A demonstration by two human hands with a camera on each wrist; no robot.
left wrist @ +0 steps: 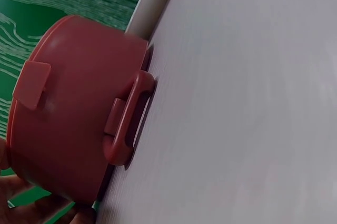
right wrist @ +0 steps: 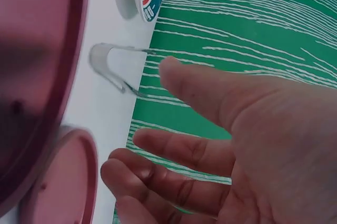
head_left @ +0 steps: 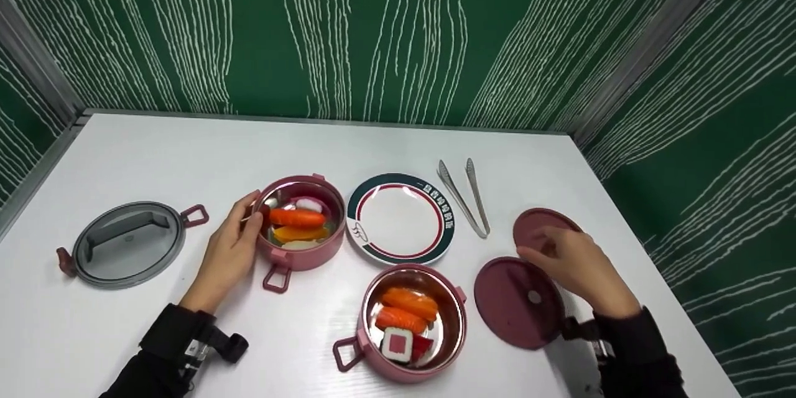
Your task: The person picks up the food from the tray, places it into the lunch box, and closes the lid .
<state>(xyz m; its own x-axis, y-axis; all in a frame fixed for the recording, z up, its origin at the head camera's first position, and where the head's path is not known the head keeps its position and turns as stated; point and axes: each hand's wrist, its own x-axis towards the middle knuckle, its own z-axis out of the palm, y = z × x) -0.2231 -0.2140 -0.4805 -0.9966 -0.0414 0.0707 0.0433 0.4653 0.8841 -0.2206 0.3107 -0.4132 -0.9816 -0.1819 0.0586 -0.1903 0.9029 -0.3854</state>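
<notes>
My left hand [head_left: 231, 247] grips the left side of a pink pot [head_left: 315, 259], its thumb at the rim and its fingers along the wall. Inside lie a salmon sushi piece [head_left: 297, 218], a yellow-orange piece [head_left: 301, 234] and pale pieces. The left wrist view shows this pot's wall and handle [left wrist: 130, 118] low by the table. Over two dark red round lids, the larger lid [head_left: 513, 308] and the smaller lid [head_left: 536, 222], hovers my right hand [head_left: 575, 267]. Its fingers are loosely bent with nothing between them in the right wrist view.
A second pink pot [head_left: 404, 372] with sushi pieces stands at the front middle. A rimmed plate [head_left: 401, 221] lies behind it, with metal tongs [head_left: 477, 202] to its right. At the far left rests a glass lid [head_left: 129, 249]. Green walls [head_left: 410, 37] border the table.
</notes>
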